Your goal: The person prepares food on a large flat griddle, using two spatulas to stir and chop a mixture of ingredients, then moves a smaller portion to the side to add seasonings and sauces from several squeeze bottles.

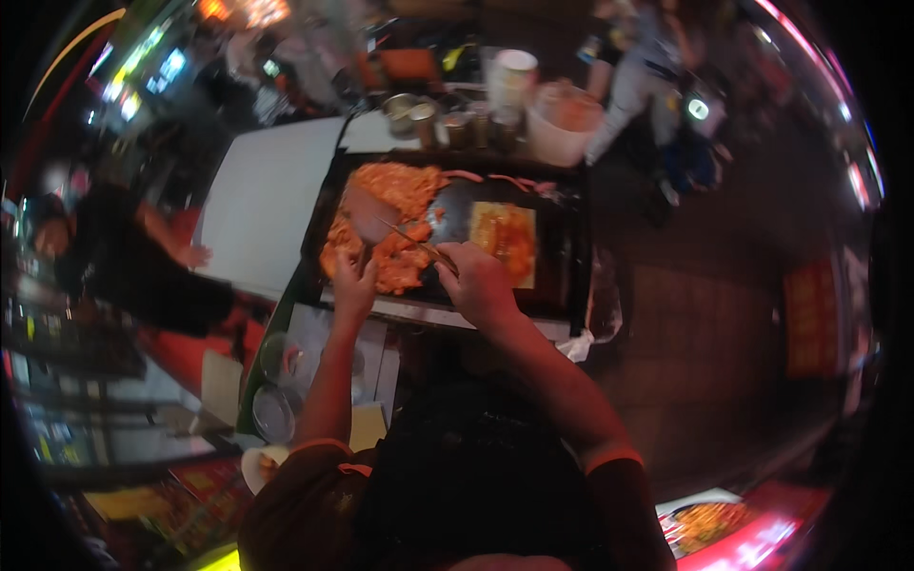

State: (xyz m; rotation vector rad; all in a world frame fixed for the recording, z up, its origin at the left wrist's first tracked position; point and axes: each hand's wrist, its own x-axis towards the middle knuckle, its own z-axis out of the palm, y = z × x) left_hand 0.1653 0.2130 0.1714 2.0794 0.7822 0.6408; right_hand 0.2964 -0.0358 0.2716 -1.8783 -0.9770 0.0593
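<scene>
In the head view a dark flat griddle [457, 218] lies before me. A heap of orange-coated, chopped food [396, 185], perhaps meat, covers its left half. My left hand [355, 285] holds a wide, flat scraper [373, 218], its blade over the heap. In my right hand [477, 282] is a slim tool [423, 246], seen nearly edge-on, its tip pointing at the scraper's blade. What kind of tool it is, I cannot tell. Right of my right hand rests a square sheet of dough [530, 221] with orange-red sauce on top, partly hidden by the hand.
Pinkish strips [463, 175] lie along the griddle's back edge. Behind stand several jars [457, 132], a metal pot [400, 114], a tall tub [513, 78] and a white bucket [564, 132]. A white board [268, 203] extends left, with a person [136, 257] beyond. Other people [643, 93] stand back right.
</scene>
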